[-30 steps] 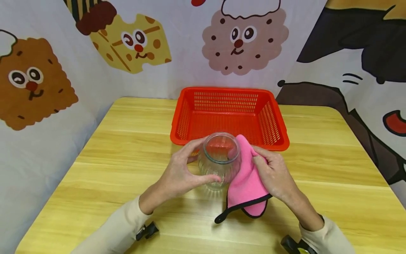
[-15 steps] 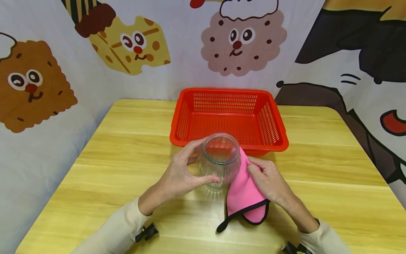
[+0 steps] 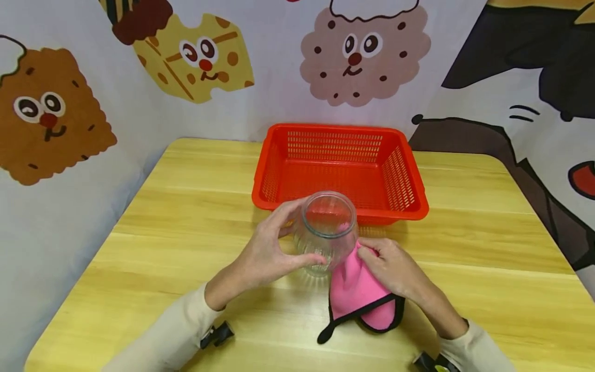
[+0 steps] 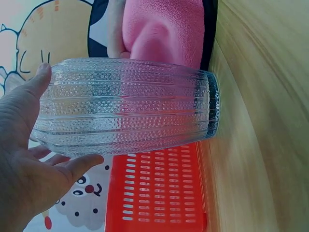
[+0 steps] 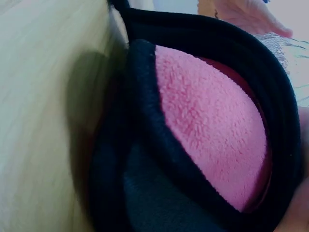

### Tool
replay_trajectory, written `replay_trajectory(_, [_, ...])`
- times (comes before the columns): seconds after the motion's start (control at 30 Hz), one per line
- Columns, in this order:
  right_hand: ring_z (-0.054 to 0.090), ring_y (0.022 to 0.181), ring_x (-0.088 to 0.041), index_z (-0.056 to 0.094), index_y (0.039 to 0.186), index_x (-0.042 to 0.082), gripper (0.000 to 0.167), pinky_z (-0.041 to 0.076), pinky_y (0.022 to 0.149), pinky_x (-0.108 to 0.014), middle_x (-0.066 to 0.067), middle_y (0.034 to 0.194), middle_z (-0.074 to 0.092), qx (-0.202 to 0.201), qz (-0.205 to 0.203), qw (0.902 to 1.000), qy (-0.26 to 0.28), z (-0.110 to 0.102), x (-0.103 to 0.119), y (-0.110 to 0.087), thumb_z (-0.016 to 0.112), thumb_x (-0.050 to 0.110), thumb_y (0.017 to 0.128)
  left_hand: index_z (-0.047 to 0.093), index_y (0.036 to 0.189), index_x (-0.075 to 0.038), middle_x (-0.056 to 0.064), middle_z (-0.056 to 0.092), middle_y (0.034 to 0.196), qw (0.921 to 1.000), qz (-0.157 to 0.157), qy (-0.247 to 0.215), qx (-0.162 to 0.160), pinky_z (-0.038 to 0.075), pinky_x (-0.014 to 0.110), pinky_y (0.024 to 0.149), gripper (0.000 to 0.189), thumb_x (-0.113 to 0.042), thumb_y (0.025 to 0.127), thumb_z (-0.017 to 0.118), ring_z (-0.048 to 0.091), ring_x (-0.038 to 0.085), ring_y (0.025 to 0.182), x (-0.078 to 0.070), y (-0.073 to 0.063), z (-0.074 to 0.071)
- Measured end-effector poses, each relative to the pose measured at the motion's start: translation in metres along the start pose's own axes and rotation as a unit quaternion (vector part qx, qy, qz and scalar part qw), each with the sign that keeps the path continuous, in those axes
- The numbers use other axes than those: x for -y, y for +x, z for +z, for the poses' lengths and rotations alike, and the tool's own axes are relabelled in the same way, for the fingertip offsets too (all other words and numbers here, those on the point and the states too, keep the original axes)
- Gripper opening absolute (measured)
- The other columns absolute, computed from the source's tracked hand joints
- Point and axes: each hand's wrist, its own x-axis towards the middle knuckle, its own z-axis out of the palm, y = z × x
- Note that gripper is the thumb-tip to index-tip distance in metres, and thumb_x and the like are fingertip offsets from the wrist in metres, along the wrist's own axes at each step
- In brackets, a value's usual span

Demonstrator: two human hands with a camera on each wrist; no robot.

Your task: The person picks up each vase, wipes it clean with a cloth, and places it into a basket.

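With its thumb and fingers curved round the side, the left hand (image 3: 269,252) grips a clear ribbed glass jar (image 3: 321,238), mouth up, over the desk (image 3: 162,232) just on the near side of a red slatted basket (image 3: 332,178); whether the jar's base touches the desktop cannot be told. The right hand (image 3: 395,266) has its fingers closed on a pink cloth (image 3: 358,292) edged in black, bunched against the jar's right side, its lower part and a black loop hanging toward the person.
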Motion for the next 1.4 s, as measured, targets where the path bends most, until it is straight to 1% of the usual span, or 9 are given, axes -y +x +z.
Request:
replay_trajectory(0.3, [0.054,0.074,-0.009,0.072,0.088,0.029,0.022,0.043,0.066,-0.027,0.010,0.074,0.057,0.024,-0.013,0.9977,-0.063,0.009,-0.003,0.002,0.057,0.021,0.104,0.046,0.155,-0.018,0.004,0.060,0.147,1.0000,0.002,-0.009,0.002,0.060,0.038,0.101,0.098,-0.015,0.072,0.098,0.061,0.023,0.134,0.001,0.001,0.001])
replay_trajectory(0.4, [0.054,0.074,-0.009,0.070,0.086,0.031,0.023,0.042,0.066,-0.027,0.011,0.073,0.056,0.023,-0.001,0.9979,-0.060,0.010,-0.003,0.003,0.058,0.021,0.103,0.046,0.155,-0.018,0.004,0.060,0.147,1.0000,0.002,-0.005,0.005,0.060,0.037,0.101,0.098,-0.016,0.072,0.098,0.061,0.023,0.135,0.000,0.002,0.000])
replay_trajectory(0.53, [0.063,0.089,-0.012,0.077,0.107,0.024,0.021,0.053,0.078,-0.033,0.003,0.093,0.072,0.014,0.017,0.9992,-0.035,0.006,-0.004,0.000,0.057,0.022,0.104,0.042,0.156,-0.018,0.004,0.057,0.149,0.9996,-0.007,0.009,0.026,0.058,0.039,0.106,0.097,-0.020,0.076,0.097,0.058,0.022,0.138,-0.004,0.003,-0.004])
replay_trajectory(0.67, [0.066,0.099,-0.014,0.069,0.138,0.010,0.037,0.056,0.088,-0.033,-0.008,0.124,0.074,-0.040,0.024,0.9985,0.027,-0.010,0.002,-0.008,0.055,0.016,0.104,0.026,0.163,-0.021,0.000,0.040,0.163,0.9970,-0.026,0.059,0.043,0.044,0.051,0.120,0.111,-0.032,0.077,0.095,0.044,0.021,0.150,-0.011,0.003,-0.007])
replay_trajectory(0.77, [0.064,0.080,-0.010,0.066,0.141,0.008,0.039,0.055,0.072,-0.025,-0.013,0.117,0.074,-0.087,0.025,0.9934,0.071,-0.024,0.012,-0.014,0.055,0.010,0.104,0.023,0.163,-0.017,0.002,0.033,0.166,0.9962,-0.018,0.085,0.006,0.038,0.057,0.123,0.118,-0.034,0.073,0.097,0.038,0.023,0.152,-0.014,0.002,-0.005])
replay_trajectory(0.93, [0.063,0.062,-0.008,0.067,0.140,0.007,0.038,0.055,0.057,-0.023,-0.007,0.095,0.073,-0.152,-0.015,0.9821,0.110,-0.039,0.031,-0.021,0.055,0.004,0.103,0.040,0.147,-0.011,0.006,0.046,0.147,0.9949,-0.010,0.081,-0.060,0.047,0.052,0.113,0.103,-0.030,0.067,0.101,0.047,0.023,0.137,-0.013,0.000,0.004])
replay_trajectory(1.07, [0.062,0.053,-0.009,0.071,0.134,0.006,0.039,0.053,0.049,-0.021,0.007,0.075,0.068,-0.186,-0.078,0.9719,0.121,-0.044,0.041,-0.016,0.056,-0.002,0.100,0.047,0.140,-0.013,0.001,0.051,0.137,0.9950,-0.019,0.084,-0.051,0.056,0.037,0.103,0.091,-0.033,0.069,0.100,0.050,0.014,0.129,-0.014,0.000,0.007])
replay_trajectory(1.13, [0.062,0.052,-0.009,0.072,0.133,0.007,0.040,0.052,0.048,-0.020,0.003,0.075,0.070,-0.186,-0.096,0.9706,0.119,-0.043,0.045,-0.011,0.055,-0.003,0.099,0.048,0.139,-0.012,0.000,0.052,0.136,0.9954,-0.018,0.084,-0.044,0.060,0.032,0.097,0.089,-0.033,0.069,0.100,0.052,0.012,0.127,-0.014,0.000,0.007])
replay_trajectory(1.4, [0.063,0.065,-0.006,0.071,0.135,0.007,0.038,0.054,0.057,-0.021,-0.006,0.082,0.071,-0.153,-0.076,0.9795,0.107,-0.037,0.047,0.001,0.052,0.004,0.102,0.050,0.139,-0.009,0.005,0.055,0.135,0.9949,0.002,0.095,-0.034,0.063,0.027,0.089,0.088,-0.033,0.070,0.099,0.055,0.013,0.125,-0.015,0.000,0.001])
